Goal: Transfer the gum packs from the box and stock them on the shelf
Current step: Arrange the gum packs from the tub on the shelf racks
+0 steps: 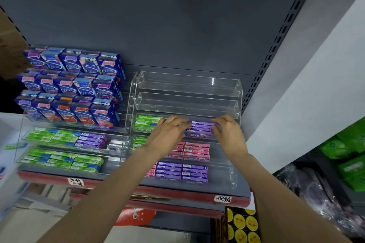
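On the third tier down of the clear rack (238,92), I have a stack of purple gum packs (200,129) between both hands. My left hand (167,134) grips its left end with curled fingers and my right hand (227,132) pinches its right end, so the stack is squeezed endwise and sits just right of the green gum packs (146,123) already on that tier.

To do this well, I judge I should keep an even squeeze from both ends, so the middle packs do not buckle or slip out. The stack should go down flat on the tier floor, with its front against the tier's clear lip, and then slide left until it touches the green packs, leaving no gap. I would ease off one hand at a time, the left first, since the green packs would brace that side, then square the faces with straight fingers so the labels line up like the pink packs (196,151) on the tier below.

The two tiers above hold nothing, and the box the packs come from I cannot place for certain.

The main risk is the top pack tipping over the low lip as I let go.
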Action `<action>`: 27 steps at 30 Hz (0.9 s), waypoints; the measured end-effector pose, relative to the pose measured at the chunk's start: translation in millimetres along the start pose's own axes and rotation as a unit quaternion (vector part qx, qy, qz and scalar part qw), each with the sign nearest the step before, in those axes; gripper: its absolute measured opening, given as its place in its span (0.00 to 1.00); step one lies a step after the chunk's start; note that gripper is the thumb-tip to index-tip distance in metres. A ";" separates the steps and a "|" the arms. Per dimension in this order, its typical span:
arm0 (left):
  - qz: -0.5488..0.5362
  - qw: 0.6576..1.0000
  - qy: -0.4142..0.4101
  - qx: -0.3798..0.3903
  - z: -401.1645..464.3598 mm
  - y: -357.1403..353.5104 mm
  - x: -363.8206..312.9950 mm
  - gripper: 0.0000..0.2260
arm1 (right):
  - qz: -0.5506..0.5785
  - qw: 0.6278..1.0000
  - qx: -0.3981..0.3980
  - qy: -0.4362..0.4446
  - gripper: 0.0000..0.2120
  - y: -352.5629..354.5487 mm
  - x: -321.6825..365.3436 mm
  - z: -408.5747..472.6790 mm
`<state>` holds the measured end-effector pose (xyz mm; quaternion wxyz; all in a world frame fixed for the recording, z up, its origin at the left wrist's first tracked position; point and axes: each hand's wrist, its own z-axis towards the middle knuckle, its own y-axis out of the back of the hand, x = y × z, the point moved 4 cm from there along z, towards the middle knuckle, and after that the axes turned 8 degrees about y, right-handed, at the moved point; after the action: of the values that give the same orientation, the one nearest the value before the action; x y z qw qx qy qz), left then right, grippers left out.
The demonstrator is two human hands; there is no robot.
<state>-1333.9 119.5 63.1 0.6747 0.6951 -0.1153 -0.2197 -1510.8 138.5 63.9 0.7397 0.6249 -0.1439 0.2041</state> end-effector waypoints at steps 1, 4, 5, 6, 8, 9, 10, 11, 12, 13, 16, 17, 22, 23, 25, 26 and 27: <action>-0.003 1.000 0.006 -0.003 -0.4 -0.2 0.0 0.21 | 0.010 1.000 -0.014 -0.009 0.11 1.6 -2.5 -1.8; 0.001 0.999 0.031 -0.014 -1.0 0.6 0.9 0.21 | 0.012 1.000 0.002 -0.020 0.13 0.2 -6.8 -2.5; 0.002 0.999 0.040 -0.016 -0.8 0.8 1.0 0.21 | 0.012 1.000 0.022 -0.018 0.14 -1.6 -5.5 -1.9; 0.005 0.999 0.048 -0.017 -0.5 1.0 1.0 0.21 | 0.013 0.999 0.040 -0.014 0.15 -3.9 -3.4 -1.4; 0.010 0.998 0.065 -0.019 -0.5 1.4 1.0 0.20 | 0.018 0.998 0.062 -0.006 0.18 -7.3 2.3 -0.9; 0.011 0.997 0.076 -0.022 -0.8 1.8 1.3 0.20 | 0.016 0.997 0.071 -0.006 0.21 -8.5 4.6 -0.8; 0.009 0.996 0.086 -0.025 -1.4 2.4 1.8 0.20 | 0.010 0.997 0.078 -0.008 0.23 -9.2 6.0 -0.6; 0.006 0.995 0.095 -0.027 -1.9 2.8 2.0 0.20 | 0.002 0.997 0.082 -0.010 0.25 -9.7 6.7 -0.4; 0.003 0.995 0.100 -0.026 -2.1 3.1 1.8 0.20 | -0.005 0.996 0.085 -0.010 0.25 -9.5 7.4 -0.3; -0.001 0.994 0.103 -0.023 -2.2 3.8 1.3 0.20 | -0.015 0.996 0.086 -0.007 0.26 -8.9 8.3 -0.5; -0.006 0.995 0.102 -0.014 0.2 7.2 -0.5 0.19 | -0.060 0.995 0.084 0.015 0.24 -5.7 11.6 -1.5; -0.007 0.995 0.100 -0.010 1.4 8.0 -0.7 0.19 | -0.071 0.994 0.078 0.025 0.23 -5.0 13.4 -1.9; -0.011 0.996 0.088 0.003 -4.0 13.8 6.4 0.20 | -0.054 0.994 0.050 0.081 0.19 -8.4 34.9 -5.2; -0.015 0.996 0.083 -0.004 -7.6 17.0 9.6 0.20 | -0.041 0.995 0.040 0.085 0.18 -9.5 42.8 -5.3; -0.021 0.997 0.072 -0.035 -18.1 27.2 19.1 0.19 | 0.002 0.996 0.019 0.087 0.16 -12.8 64.1 -4.3; -0.025 0.996 0.070 -0.052 -25.1 33.4 26.4 0.19 | 0.028 0.996 0.008 0.089 0.14 -15.5 77.1 -3.0; -0.033 0.995 0.073 -0.066 -33.5 39.3 36.3 0.18 | 0.049 0.994 0.000 0.093 0.13 -18.8 92.5 -1.5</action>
<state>-1281.3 130.2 96.3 0.7181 0.6667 -0.0280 -0.1976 -1420.8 148.7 90.6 0.7386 0.5956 -0.1053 0.2976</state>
